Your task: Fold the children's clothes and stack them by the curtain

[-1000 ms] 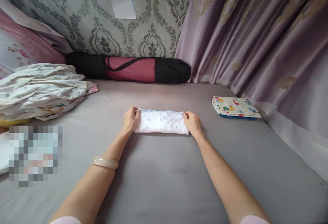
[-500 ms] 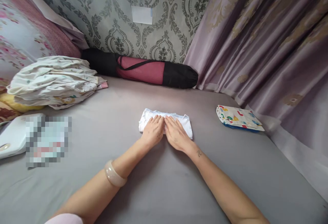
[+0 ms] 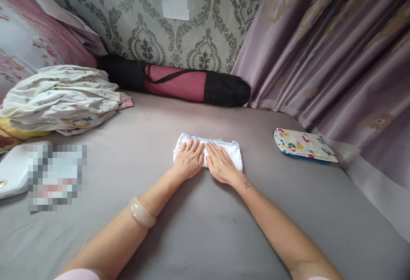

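Observation:
A small white folded cloth (image 3: 235,154) with a pale blue edge and thin ties lies flat on the grey bed sheet (image 3: 198,224). It looks like a folded baby garment, though its exact kind cannot be made out. My left hand (image 3: 190,158) rests palm down on its left half, fingers stretched out. On the right half lies my right hand (image 3: 221,162), also flat with fingers extended. A narrow gap separates the two hands. Both cover much of the cloth's middle.
A folded cloth with colourful prints (image 3: 306,145) lies at the right. Rumpled light fabric (image 3: 60,96), a white device (image 3: 19,171) and a blurred packet (image 3: 59,177) sit at the left. A black and pink mat bag (image 3: 176,84) lies along the wall, beside purple curtains (image 3: 304,57).
My hands have moved slightly apart on the white cloth, and the fingers are a little more spread. The whole view has shifted slightly.

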The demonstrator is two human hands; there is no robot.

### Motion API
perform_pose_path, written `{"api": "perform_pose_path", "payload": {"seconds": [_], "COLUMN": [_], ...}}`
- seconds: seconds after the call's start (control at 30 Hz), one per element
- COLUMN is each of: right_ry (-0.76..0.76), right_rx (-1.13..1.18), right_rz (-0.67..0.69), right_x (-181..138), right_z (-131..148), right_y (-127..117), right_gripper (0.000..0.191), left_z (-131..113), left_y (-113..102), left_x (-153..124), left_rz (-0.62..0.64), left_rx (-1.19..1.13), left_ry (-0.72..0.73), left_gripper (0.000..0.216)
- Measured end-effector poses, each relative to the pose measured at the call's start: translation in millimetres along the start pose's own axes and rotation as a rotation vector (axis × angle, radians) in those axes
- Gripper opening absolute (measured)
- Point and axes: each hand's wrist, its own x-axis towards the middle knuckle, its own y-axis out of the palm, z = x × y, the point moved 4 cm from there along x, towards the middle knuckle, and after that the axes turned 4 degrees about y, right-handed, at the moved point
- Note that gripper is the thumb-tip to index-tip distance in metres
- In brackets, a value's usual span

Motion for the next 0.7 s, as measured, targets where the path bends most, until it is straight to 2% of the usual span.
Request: {"api": "perform_pose_path", "payload": {"seconds": [0.43,0.7], "right_ry": [0.005,0.087], "right_rx": [0.026,-0.032], "right_rz": [-0.026,-0.074], "right_x": [2,0], "right_z": [-27,-39], "right_y": [-3,-2], "right_gripper": [0.059,0.061], "left_z": [22,41], "left_y": [2,1], "left_x": [7,5], "left_rz": [0.006,0.082], "left_rx": [-0.058,-0.088], "left_ry": [-0.112,-0.203], "left_gripper": [0.051,0.063]}}
